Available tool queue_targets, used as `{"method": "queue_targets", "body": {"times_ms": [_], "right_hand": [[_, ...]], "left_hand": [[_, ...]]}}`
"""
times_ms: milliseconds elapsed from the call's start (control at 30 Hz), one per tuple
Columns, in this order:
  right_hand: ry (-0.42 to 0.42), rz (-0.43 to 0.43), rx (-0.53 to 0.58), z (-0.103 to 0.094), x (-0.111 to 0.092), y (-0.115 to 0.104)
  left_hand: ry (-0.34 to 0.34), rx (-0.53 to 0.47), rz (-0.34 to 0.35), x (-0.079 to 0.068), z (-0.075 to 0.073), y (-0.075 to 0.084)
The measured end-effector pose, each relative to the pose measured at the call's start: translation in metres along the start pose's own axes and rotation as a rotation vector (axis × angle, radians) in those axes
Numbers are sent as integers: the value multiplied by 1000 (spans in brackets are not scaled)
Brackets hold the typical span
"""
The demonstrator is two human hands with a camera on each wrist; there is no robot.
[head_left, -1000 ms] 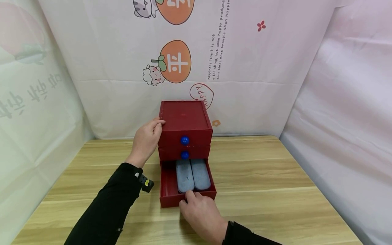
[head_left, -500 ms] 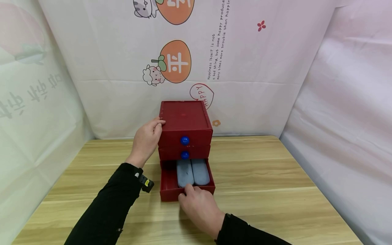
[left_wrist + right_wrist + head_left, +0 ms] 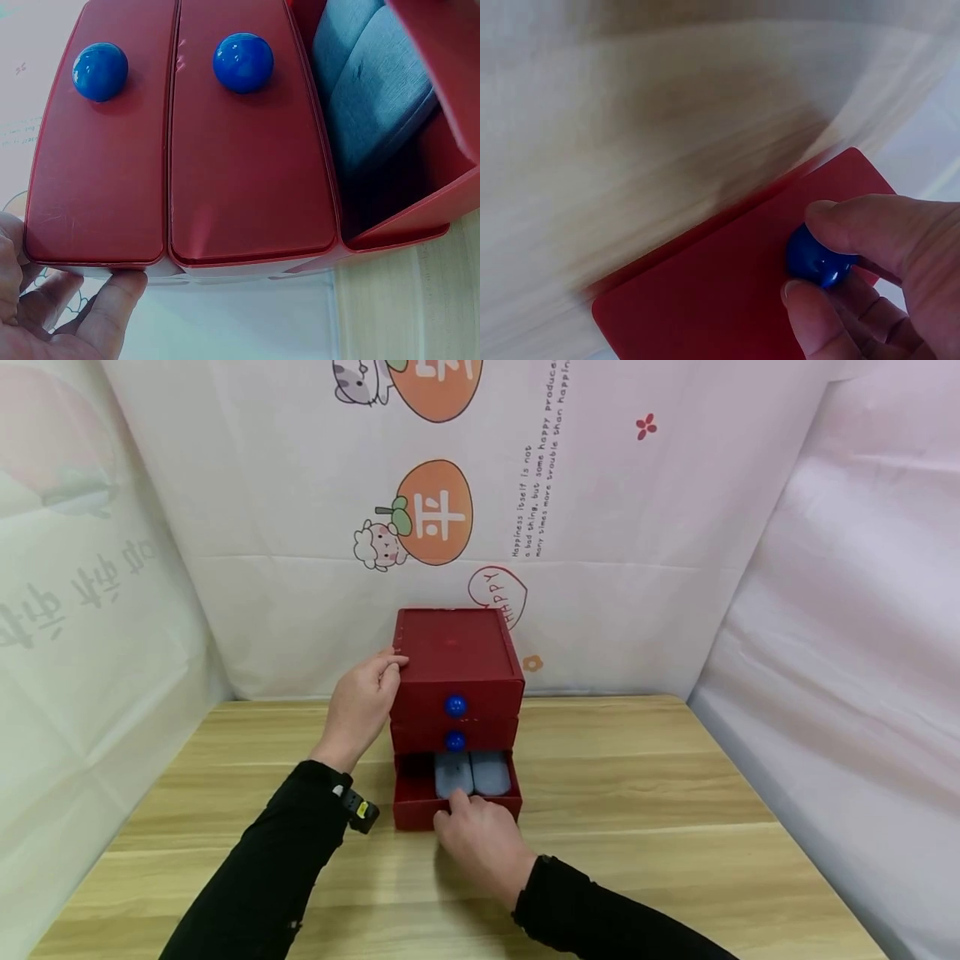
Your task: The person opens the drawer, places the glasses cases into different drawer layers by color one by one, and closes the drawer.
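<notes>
A red three-drawer box (image 3: pixel 457 647) stands on the table, with a blue knob on each drawer. Its bottom drawer (image 3: pixel 416 815) is pulled partly out and holds two grey-blue, round-ended fabric-covered pieces (image 3: pixel 453 774) side by side. My left hand (image 3: pixel 362 706) grips the box's upper left edge, thumb on the side wall, fingers over the top. In the right wrist view, my right hand (image 3: pixel 885 277) pinches the bottom drawer's blue knob (image 3: pixel 814 256) between thumb and fingers. The upper knob (image 3: pixel 455 706) and middle knob (image 3: pixel 455 741) show on drawers that are pushed in.
The wood-grain table (image 3: pixel 637 827) extends to both sides of the box. A white printed cloth (image 3: pixel 600 568) hangs close behind it, and more white cloth flanks the table at left and right.
The bottom drawer has slid further into the box, and my right hand has moved forward with it. The left hand keeps its hold on the upper edge.
</notes>
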State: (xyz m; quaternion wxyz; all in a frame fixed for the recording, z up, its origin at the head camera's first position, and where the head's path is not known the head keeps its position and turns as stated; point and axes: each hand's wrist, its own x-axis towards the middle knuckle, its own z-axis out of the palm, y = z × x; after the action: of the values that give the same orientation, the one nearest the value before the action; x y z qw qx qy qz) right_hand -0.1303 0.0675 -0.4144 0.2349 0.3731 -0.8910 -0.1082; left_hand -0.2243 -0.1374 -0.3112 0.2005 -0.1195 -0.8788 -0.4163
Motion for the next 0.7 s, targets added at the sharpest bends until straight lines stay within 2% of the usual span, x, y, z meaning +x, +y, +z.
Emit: {"method": "queue_targets", "body": {"times_ms": [400, 700], "right_hand": [[21, 13, -47, 12, 12, 8], [7, 16, -52, 17, 20, 13]], "left_hand": [[7, 5, -6, 1, 2, -1], [18, 13, -3, 0, 2, 0]]}}
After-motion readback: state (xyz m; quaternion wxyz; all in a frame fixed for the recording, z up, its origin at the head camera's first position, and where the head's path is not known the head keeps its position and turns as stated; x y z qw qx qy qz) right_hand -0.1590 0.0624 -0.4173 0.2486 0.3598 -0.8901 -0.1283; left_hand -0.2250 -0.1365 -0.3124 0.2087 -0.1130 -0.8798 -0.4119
